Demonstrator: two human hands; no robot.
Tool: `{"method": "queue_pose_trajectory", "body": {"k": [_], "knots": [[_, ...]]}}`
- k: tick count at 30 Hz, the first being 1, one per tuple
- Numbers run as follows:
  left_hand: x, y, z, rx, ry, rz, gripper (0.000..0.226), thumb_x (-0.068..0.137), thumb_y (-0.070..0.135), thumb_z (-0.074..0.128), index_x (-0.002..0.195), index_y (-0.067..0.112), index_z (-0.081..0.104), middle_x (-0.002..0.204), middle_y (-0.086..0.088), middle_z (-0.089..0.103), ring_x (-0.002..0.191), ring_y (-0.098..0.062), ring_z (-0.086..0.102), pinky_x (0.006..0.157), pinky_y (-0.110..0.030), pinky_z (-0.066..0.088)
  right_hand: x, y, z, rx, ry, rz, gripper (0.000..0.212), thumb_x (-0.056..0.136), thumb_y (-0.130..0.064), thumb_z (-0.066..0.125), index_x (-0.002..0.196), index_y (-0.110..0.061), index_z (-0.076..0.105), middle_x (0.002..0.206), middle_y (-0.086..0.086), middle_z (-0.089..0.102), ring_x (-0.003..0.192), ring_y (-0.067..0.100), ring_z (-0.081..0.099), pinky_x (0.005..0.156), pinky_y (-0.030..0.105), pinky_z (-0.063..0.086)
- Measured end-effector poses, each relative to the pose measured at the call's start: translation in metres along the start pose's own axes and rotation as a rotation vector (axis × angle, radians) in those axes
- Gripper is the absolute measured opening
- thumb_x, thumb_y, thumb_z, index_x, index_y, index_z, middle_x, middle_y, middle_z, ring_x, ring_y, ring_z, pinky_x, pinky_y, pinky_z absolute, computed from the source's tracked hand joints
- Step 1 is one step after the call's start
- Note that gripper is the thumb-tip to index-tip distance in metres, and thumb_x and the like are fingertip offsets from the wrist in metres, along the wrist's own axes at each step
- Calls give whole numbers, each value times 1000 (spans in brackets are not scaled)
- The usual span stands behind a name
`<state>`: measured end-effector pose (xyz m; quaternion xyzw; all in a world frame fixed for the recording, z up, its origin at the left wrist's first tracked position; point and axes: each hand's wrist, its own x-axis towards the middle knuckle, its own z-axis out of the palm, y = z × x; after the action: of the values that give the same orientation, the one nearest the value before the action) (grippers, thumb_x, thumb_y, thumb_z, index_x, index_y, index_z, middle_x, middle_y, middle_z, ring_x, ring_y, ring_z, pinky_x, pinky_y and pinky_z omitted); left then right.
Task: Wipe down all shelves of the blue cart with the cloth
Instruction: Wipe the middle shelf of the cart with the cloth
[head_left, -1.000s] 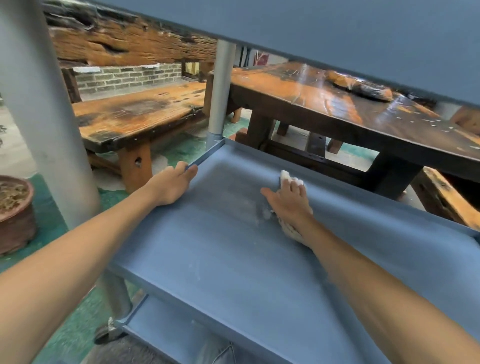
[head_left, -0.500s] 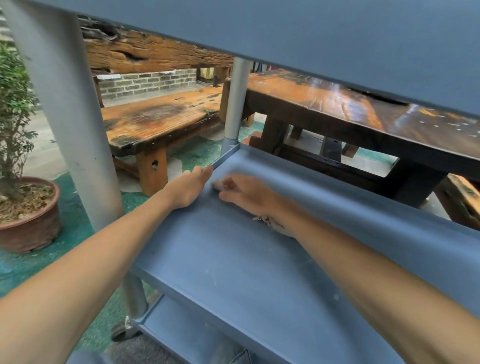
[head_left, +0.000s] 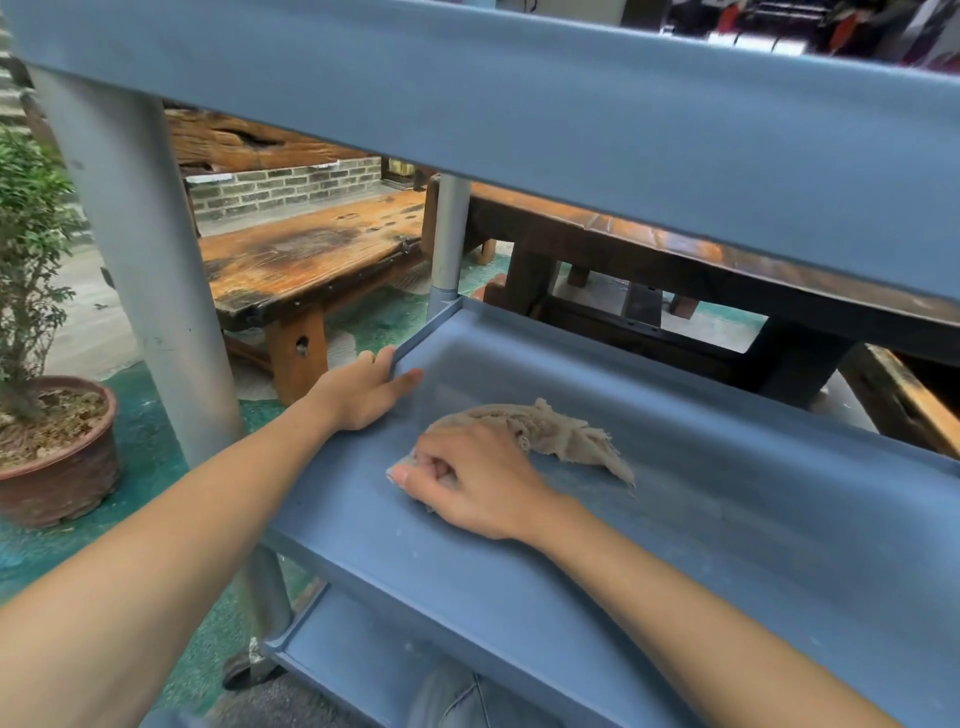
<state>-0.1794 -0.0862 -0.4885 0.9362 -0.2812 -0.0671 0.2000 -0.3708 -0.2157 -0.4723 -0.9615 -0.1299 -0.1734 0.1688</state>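
The blue cart's middle shelf (head_left: 701, 519) fills the lower centre, with the top shelf (head_left: 571, 130) overhead and the bottom shelf (head_left: 363, 670) below. A beige frayed cloth (head_left: 566, 434) lies flat on the middle shelf. My right hand (head_left: 467, 480) presses on the cloth's near left end, fingers curled over it. The rest of the cloth trails out to the right behind the hand. My left hand (head_left: 363, 389) grips the shelf's left rim near the far corner, thumb inside the tray.
Grey cart posts stand at the left (head_left: 140, 260) and far corner (head_left: 449, 234). A potted plant (head_left: 47, 431) sits on the green floor at left. A wooden bench (head_left: 306, 265) and a dark wooden table (head_left: 675, 260) lie beyond the cart.
My right hand has dragged the cloth from the far left corner back toward me along the middle shelf. The view has risen, showing the top shelf's edge. My left hand still holds the rim.
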Motion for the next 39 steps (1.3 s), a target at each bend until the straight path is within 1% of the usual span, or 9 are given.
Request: {"method": "queue_pose_trajectory", "body": {"k": [6, 11, 14, 17, 20, 22, 26, 33, 39], "knots": [[-8, 6, -3, 115, 27, 49, 118, 59, 101, 9, 144, 22, 29, 124, -14, 55, 112, -36, 58, 92, -47, 45, -60, -7, -28, -119, -64, 23, 50, 92, -53, 48, 60, -14, 43, 57, -4, 49, 59, 14, 42, 55, 30, 27], [-12, 6, -1, 273, 21, 62, 109, 61, 101, 8, 142, 34, 37, 116, -10, 51, 103, -36, 60, 87, -46, 49, -93, -1, -58, -205, -174, 84, 60, 90, -60, 38, 57, -11, 41, 52, 4, 50, 53, 22, 42, 52, 33, 23], [-17, 9, 7, 435, 81, 125, 98, 69, 95, 10, 137, 30, 40, 116, -10, 45, 103, -34, 55, 72, -41, 50, -72, 2, -63, -127, -54, 213, 57, 91, -58, 33, 60, -10, 41, 54, 4, 49, 54, 20, 46, 53, 37, 40], [-22, 19, 12, 525, 103, 124, 85, 82, 82, 19, 134, 21, 46, 142, -11, 32, 131, -31, 36, 90, -44, 47, -37, 4, -42, -195, 119, 411, 33, 93, -49, 35, 84, -24, 54, 93, 2, 66, 91, 27, 62, 76, 38, 50], [-22, 45, 15, 554, 28, 100, 58, 97, 53, 33, 133, 12, 53, 146, -9, 35, 139, -27, 30, 103, -47, 38, -8, 7, -1, -322, -130, 560, 51, 95, -49, 40, 136, -21, 49, 139, 17, 50, 137, 35, 38, 111, 52, 31], [-24, 65, 20, 492, -12, 229, 40, 95, 31, 41, 124, 8, 59, 134, -10, 49, 128, -28, 47, 99, -42, 43, 3, 10, 20, -335, -231, 580, 59, 94, -49, 39, 142, -15, 46, 149, 20, 44, 147, 37, 26, 118, 58, 15], [-32, 87, 36, 276, 33, 359, 23, 92, 19, 48, 108, 8, 61, 118, -13, 59, 114, -31, 54, 95, -42, 44, -2, 24, 21, -267, -160, 525, 62, 89, -40, 47, 141, -7, 44, 145, 16, 50, 142, 35, 35, 120, 55, 16], [-28, 121, 53, 257, -36, 450, 22, 84, 13, 51, 105, 10, 58, 98, -10, 53, 105, -31, 50, 83, -39, 44, -33, 49, 2, -319, -183, 499, 66, 92, -37, 42, 155, -20, 33, 164, 4, 27, 154, 22, 10, 122, 60, -4], [-30, 157, 72, 93, -103, 540, 55, 93, 20, 46, 147, 28, 38, 122, -12, 54, 120, -33, 47, 97, -39, 40, -71, 89, -29, -363, -218, 586, 56, 103, -38, 26, 158, -28, 25, 169, -7, 17, 157, 15, 0, 121, 61, -8]]}}
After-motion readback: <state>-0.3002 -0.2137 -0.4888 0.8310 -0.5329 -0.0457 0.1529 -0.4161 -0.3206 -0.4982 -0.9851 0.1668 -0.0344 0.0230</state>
